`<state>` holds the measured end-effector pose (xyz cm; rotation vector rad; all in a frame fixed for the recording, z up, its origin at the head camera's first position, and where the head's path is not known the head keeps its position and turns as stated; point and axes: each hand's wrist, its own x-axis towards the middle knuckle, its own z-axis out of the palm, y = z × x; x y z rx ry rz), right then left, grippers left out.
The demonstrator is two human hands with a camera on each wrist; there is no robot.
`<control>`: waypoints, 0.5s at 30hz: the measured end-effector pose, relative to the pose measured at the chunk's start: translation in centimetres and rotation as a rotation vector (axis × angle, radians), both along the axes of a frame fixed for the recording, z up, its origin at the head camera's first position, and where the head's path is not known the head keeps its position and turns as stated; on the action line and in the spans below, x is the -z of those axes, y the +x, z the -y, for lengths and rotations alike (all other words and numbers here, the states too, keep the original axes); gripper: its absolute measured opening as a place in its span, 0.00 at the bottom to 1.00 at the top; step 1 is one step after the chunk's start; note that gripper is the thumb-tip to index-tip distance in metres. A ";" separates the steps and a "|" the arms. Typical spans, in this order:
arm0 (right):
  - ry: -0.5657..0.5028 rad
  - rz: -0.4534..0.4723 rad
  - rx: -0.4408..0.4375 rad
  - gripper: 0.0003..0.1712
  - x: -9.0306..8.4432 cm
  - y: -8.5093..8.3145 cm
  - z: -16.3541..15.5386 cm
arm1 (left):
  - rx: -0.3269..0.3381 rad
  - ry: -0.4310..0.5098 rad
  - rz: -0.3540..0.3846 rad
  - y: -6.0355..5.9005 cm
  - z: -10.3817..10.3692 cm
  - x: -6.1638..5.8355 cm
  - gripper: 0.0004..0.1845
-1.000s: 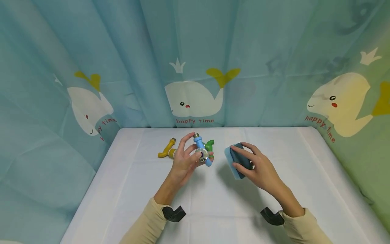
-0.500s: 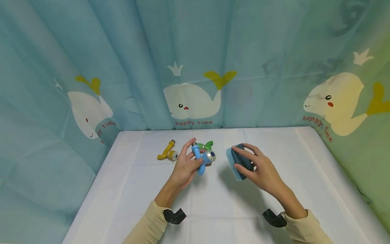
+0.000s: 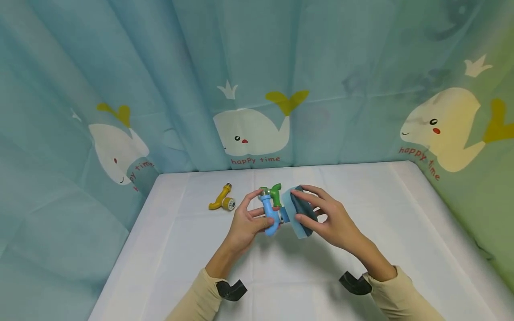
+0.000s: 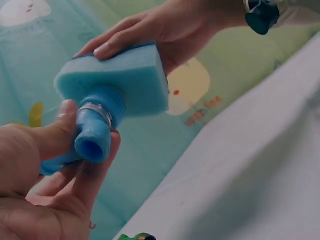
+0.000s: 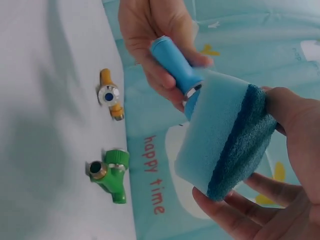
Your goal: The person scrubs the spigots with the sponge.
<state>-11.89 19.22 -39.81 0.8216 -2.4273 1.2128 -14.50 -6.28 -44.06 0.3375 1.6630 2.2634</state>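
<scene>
Both arms wear long cream-coloured sleeves (image 3: 387, 292) reaching the wrists. A small black camera mount (image 3: 231, 290) sits at each cuff; the hands are bare, without rings or gloves.

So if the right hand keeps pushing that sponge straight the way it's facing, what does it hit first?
The blue tap: the sponge in the right hand is already pressed against its end, with the left hand gripping it just behind.

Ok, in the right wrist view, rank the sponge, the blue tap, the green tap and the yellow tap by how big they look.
1. sponge, though it is nearest the camera
2. blue tap, partly hidden by the left hand
3. green tap
4. yellow tap, close to the green one, so that order is unsure
</scene>
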 end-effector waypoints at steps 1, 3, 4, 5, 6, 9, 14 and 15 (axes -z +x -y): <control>-0.003 0.002 0.005 0.35 0.1 0.0 -0.1 | 0.008 -0.014 -0.002 0.0 0.0 0.0 0.47; -0.002 0.003 0.009 0.35 0.2 0.0 -0.2 | 0.013 -0.044 -0.005 0.1 0.0 0.0 0.49; 0.001 0.002 0.007 0.35 0.2 0.0 -0.3 | 0.010 -0.056 -0.008 0.1 0.1 -0.1 0.50; 0.003 0.007 0.001 0.35 0.3 -0.1 -0.4 | 0.002 -0.070 -0.012 0.1 0.1 -0.1 0.50; 0.008 0.013 -0.006 0.35 0.3 -0.1 -0.5 | -0.011 -0.082 -0.019 0.2 0.2 -0.1 0.50; 0.023 0.030 -0.026 0.34 0.7 -0.3 -0.9 | -0.040 -0.098 -0.045 0.2 0.3 -0.1 0.49; 0.005 0.062 -0.023 0.33 0.7 -0.4 -1.7 | -0.051 -0.101 -0.062 0.2 0.2 -0.1 0.48; -0.003 0.071 -0.033 0.33 0.6 -0.3 -1.6 | -0.043 -0.094 -0.066 0.2 0.2 -0.2 0.48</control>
